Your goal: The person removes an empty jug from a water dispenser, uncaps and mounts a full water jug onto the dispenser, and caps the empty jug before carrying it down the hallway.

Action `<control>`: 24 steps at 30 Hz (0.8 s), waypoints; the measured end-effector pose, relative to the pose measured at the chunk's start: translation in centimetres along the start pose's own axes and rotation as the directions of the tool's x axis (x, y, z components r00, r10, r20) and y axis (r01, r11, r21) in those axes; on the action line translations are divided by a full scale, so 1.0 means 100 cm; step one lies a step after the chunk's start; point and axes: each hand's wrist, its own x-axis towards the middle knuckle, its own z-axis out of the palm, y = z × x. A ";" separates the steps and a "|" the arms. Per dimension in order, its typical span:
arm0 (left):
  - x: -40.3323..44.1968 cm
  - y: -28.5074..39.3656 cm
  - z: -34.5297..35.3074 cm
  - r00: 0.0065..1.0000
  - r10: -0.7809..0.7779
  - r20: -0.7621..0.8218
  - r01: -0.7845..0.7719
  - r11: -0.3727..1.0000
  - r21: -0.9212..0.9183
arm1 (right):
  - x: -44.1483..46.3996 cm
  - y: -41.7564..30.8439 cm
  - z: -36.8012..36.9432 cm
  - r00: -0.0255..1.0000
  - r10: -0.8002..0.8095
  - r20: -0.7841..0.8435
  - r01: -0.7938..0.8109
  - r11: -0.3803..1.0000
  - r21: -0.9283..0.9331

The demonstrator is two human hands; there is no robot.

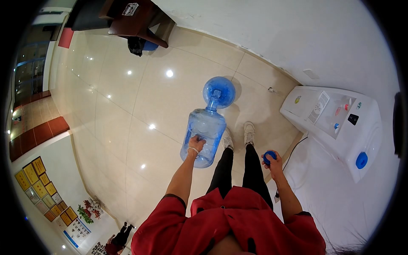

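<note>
My left hand (196, 144) is closed on the side grip of a large clear-blue water jug (207, 123). The jug is tilted with its neck pointing away from me; whether its base touches the floor I cannot tell. Behind that neck, a second blue water jug (226, 85) stands on the tiles, partly covered by the first. In my right hand (275, 165) is a round blue cap (269, 157), gripped between fingers and thumb and held apart from both jugs.
A white water dispenser (314, 127) stands against the right wall, a blue round part (361, 160) on its top. Its black cord (295, 146) runs down beside it. Dark wooden furniture (136, 21) and a black bag (136, 46) are at the far left. Another person (117, 242) is at lower left.
</note>
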 end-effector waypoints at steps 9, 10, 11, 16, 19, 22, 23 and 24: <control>-0.002 0.006 0.000 1.000 -0.002 -0.007 0.002 0.999 0.036 | 0.003 -0.001 -0.001 1.000 0.006 -0.002 -0.006 1.000 -0.008; -0.003 0.009 -0.001 1.000 -0.013 0.000 0.013 0.999 0.035 | 0.003 -0.001 -0.001 1.000 0.006 -0.002 -0.006 1.000 -0.006; -0.004 0.013 -0.002 1.000 -0.025 0.008 0.025 0.999 0.035 | 0.004 0.000 -0.003 1.000 0.006 -0.001 -0.006 1.000 -0.006; 0.000 0.005 -0.001 0.999 -0.030 0.014 0.030 0.999 0.012 | 0.006 0.005 -0.011 0.999 0.019 -0.034 -0.022 0.996 -0.090; -0.001 0.005 -0.001 1.000 -0.016 0.002 0.016 0.999 0.035 | 0.006 0.007 -0.014 0.999 0.025 -0.048 -0.030 0.994 -0.104; -0.007 0.018 -0.004 0.999 -0.036 0.007 0.035 0.999 0.032 | 0.007 0.008 -0.016 0.999 0.019 -0.041 -0.023 0.995 -0.097; -0.009 0.024 -0.006 0.998 -0.060 0.021 0.060 0.998 0.017 | 0.008 0.008 -0.016 0.999 0.019 -0.041 -0.023 0.995 -0.096; -0.008 0.022 -0.005 0.998 -0.059 0.021 0.059 0.998 0.018 | 0.008 0.008 -0.016 0.999 0.014 -0.040 -0.018 0.995 -0.096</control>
